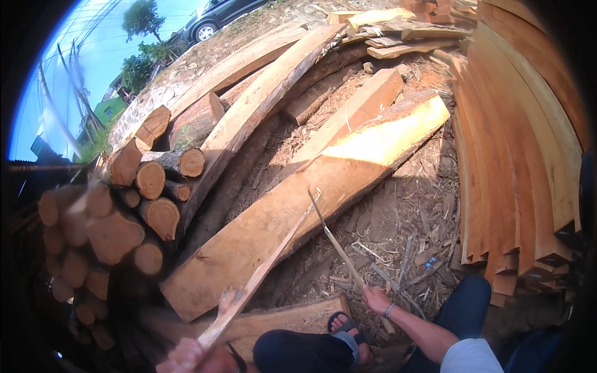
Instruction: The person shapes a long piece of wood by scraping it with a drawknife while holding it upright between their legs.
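Observation:
My left hand [185, 357], at the lower edge, is closed round the near end of a long, pale wood strip [258, 280] that narrows toward its far tip. Rough, splintered wood bulges from the strip close to that hand. My right hand [376, 299], with a bracelet at the wrist, grips a thin long-handled knife [341, 252]; its narrow, darker end reaches the strip's tip, where a small curled shaving shows. Both tips are over a thick sawn plank [249, 252] lying diagonally in front of me, its far end sunlit.
Cut logs [115, 239] are stacked on the left, with long beams [267, 93] behind. Sawn boards [504, 149] stand in a leaning row on the right. Wood chips [410, 236] litter the ground. My sandalled foot [348, 329] is beside a low plank [292, 320].

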Motion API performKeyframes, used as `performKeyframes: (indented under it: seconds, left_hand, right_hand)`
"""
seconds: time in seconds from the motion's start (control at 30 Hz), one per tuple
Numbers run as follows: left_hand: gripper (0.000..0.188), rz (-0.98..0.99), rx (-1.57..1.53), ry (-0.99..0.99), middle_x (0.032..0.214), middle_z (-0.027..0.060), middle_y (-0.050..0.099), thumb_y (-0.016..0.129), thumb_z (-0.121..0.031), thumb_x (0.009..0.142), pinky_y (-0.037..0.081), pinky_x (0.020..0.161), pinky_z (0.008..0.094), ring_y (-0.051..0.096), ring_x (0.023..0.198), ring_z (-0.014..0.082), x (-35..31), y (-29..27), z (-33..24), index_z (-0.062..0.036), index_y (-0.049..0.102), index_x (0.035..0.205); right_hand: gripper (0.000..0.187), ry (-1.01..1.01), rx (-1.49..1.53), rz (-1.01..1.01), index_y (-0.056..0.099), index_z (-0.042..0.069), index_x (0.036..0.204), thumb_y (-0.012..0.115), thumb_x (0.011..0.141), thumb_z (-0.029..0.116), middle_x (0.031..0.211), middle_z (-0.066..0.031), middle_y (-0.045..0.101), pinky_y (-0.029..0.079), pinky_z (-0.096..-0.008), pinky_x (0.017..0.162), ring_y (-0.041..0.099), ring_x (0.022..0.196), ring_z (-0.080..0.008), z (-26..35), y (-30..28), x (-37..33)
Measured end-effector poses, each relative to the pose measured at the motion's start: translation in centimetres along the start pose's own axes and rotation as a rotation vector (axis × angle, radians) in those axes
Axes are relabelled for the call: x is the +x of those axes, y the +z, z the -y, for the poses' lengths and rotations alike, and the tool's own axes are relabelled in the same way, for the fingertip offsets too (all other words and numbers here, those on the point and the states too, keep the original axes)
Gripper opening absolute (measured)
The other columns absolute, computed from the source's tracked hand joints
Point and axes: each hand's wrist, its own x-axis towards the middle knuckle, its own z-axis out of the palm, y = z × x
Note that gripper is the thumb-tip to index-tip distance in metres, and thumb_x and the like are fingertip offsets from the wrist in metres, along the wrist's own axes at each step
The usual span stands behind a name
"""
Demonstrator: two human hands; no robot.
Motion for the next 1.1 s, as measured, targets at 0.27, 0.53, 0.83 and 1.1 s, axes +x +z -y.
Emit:
performKeyframes:
  seconds: [0.27, 0.53, 0.83, 1.1]
  left_hand:
    - [0.017, 0.028, -0.029, -0.015, 0.062, -0.0005, 0.045, 0.050, -0.016, 0.092, 0.039, 0.055, 0.0223, 0.045, 0.053, 0.0090, 0.3, -1.3, 1.0, -0.0121, 0.035, 0.085]
    - [0.017, 0.061, -0.041, -0.010, 0.063, -0.0001, 0.046, 0.051, -0.016, 0.093, 0.039, 0.056, 0.0236, 0.045, 0.053, 0.0096, 0.5, -1.9, 0.5, -0.0118, 0.036, 0.086]
    - [0.016, 0.051, -0.045, -0.014, 0.063, -0.0001, 0.045, 0.052, -0.016, 0.093, 0.040, 0.057, 0.0240, 0.046, 0.055, 0.0097, 0.6, -1.9, 0.4, -0.0118, 0.037, 0.087]
    - [0.016, 0.052, -0.028, -0.013, 0.064, 0.0003, 0.047, 0.053, -0.016, 0.092, 0.041, 0.057, 0.0240, 0.046, 0.055, 0.0103, 0.6, -1.6, 0.2, -0.0114, 0.038, 0.088]
  right_hand:
    - [0.060, 0.142, 0.638, 0.553, 0.041, 0.011, 0.070, 0.027, 0.098, 0.061, 0.050, 0.0034, 0.036, 0.027, -0.0251, 0.038, 0.033, 0.037, -0.0097, 3.8, -1.2, -1.3]
    - [0.051, -0.349, -0.023, -0.227, 0.057, -0.002, 0.077, 0.037, 0.100, 0.040, 0.064, -0.0202, 0.059, 0.046, -0.0466, 0.063, 0.061, 0.066, -0.0390, 4.6, -0.7, -2.5]
    - [0.051, -0.280, -0.246, -0.235, 0.062, -0.002, 0.082, 0.040, 0.099, 0.041, 0.075, -0.0278, 0.062, 0.048, -0.0540, 0.070, 0.061, 0.077, -0.0474, 3.9, -0.8, -2.0]
    - [0.057, -0.003, -0.367, -0.193, 0.065, -0.001, 0.083, 0.033, 0.100, 0.042, 0.076, -0.0267, 0.063, 0.048, -0.0520, 0.075, 0.061, 0.078, -0.0468, 0.8, -2.0, -0.3]
